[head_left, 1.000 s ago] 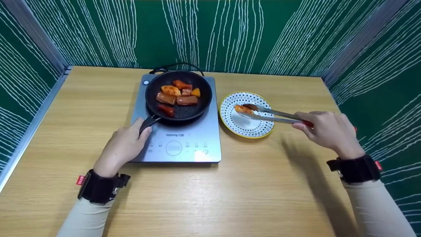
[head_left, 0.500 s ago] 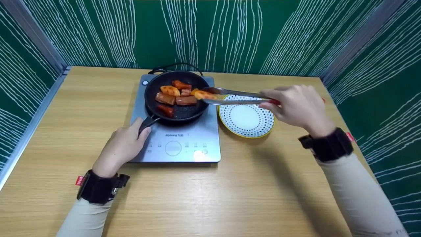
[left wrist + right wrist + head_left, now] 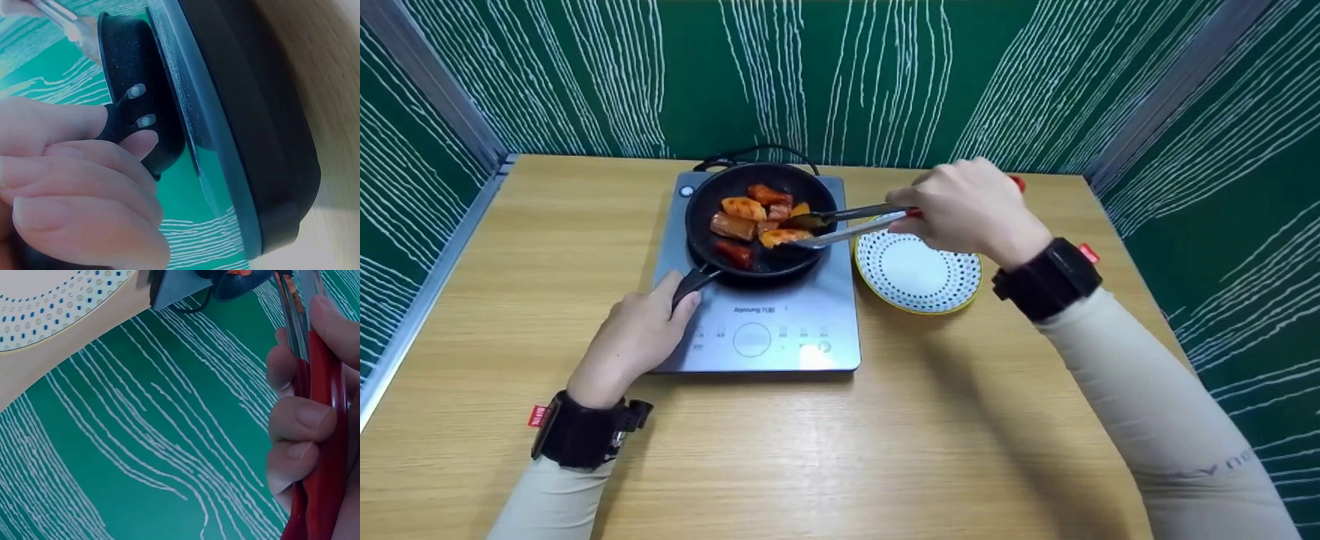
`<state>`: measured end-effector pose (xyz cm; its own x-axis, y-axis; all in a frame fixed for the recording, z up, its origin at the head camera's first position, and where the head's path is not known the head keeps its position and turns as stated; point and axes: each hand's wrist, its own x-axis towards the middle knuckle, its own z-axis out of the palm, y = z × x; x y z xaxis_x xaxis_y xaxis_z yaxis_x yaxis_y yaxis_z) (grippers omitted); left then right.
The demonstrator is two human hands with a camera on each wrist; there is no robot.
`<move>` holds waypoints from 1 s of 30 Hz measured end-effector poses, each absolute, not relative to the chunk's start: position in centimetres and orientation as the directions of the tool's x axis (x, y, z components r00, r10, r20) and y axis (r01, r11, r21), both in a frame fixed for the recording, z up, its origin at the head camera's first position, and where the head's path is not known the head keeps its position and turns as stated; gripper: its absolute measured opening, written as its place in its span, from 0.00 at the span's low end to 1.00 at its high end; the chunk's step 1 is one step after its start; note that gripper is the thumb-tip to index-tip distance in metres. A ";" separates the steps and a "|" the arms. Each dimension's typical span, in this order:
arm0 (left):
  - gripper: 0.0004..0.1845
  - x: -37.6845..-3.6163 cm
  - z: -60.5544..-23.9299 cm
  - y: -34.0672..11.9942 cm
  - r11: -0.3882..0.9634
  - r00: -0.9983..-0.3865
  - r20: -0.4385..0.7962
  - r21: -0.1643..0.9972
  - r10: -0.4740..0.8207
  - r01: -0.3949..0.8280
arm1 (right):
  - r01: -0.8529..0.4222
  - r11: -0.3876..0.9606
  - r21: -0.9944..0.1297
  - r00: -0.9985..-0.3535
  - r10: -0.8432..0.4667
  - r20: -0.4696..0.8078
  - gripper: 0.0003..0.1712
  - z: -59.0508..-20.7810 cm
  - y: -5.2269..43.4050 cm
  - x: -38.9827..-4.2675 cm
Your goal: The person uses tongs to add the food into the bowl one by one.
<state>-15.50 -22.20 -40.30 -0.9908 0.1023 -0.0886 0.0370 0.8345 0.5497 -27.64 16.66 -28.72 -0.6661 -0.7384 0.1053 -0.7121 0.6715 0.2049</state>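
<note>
My left hand point(image 3: 641, 330) grips the black handle point(image 3: 695, 280) of a frying pan point(image 3: 780, 264); the left wrist view shows the fingers curled round it. My right hand point(image 3: 964, 206) holds metal tongs point(image 3: 851, 234) by their red handles point(image 3: 323, 439). Their tips are inside the pan's right side, at a browned orange piece of food point(image 3: 784, 238) like a chicken wing. It overlaps a brown sausage-like chunk. A second such chunk point(image 3: 732, 226), another wing-like piece point(image 3: 743, 208), a drumstick-like piece point(image 3: 768, 195), a dark red piece point(image 3: 734, 253) and a yellow wedge point(image 3: 801, 209) lie around it.
The pan sits on a silver induction cooktop point(image 3: 754, 307), its black cable point(image 3: 772, 147) looping behind. Just right of it, under the right hand and tongs, is a dotted plate point(image 3: 919, 268) with a yellow rim. Green patterned panels point(image 3: 870, 82) close off the wooden table's back and sides.
My right hand has moved left with the tongs, carrying the orange wing-like piece from the plate into the pan. The left hand keeps its hold on the handle.
</note>
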 end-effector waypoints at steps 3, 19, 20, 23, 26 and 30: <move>0.15 -15.5 -40.3 -22.2 0.840 -0.992 -0.078 0.541 0.100 0.042 | -0.708 0.673 0.215 -0.674 -0.734 0.078 0.20 -28.6 15.8 -27.8; 0.14 -15.5 -40.4 -22.3 0.849 -0.993 -0.058 0.526 0.099 0.054 | -0.714 0.648 0.266 -0.669 -0.743 0.016 0.20 -28.3 13.9 -28.3; 0.14 -15.5 -40.4 -22.2 0.848 -0.993 -0.061 0.528 0.099 0.052 | -0.715 0.648 0.264 -0.668 -0.744 0.015 0.21 -28.4 13.9 -28.3; 0.15 -15.5 -40.4 -22.2 0.846 -0.992 -0.071 0.531 0.101 0.048 | -0.717 0.653 0.245 -0.669 -0.743 0.022 0.22 -28.5 14.0 -28.3; 0.16 -15.6 -40.4 -22.2 0.849 -0.992 -0.072 0.525 0.102 0.049 | -0.718 0.664 0.211 -0.672 -0.740 0.041 0.23 -28.6 14.4 -28.1; 0.16 -15.6 -40.3 -22.3 0.852 -0.993 -0.071 0.521 0.100 0.049 | -0.727 0.663 0.178 -0.662 -0.746 0.076 0.20 -28.6 15.0 -27.9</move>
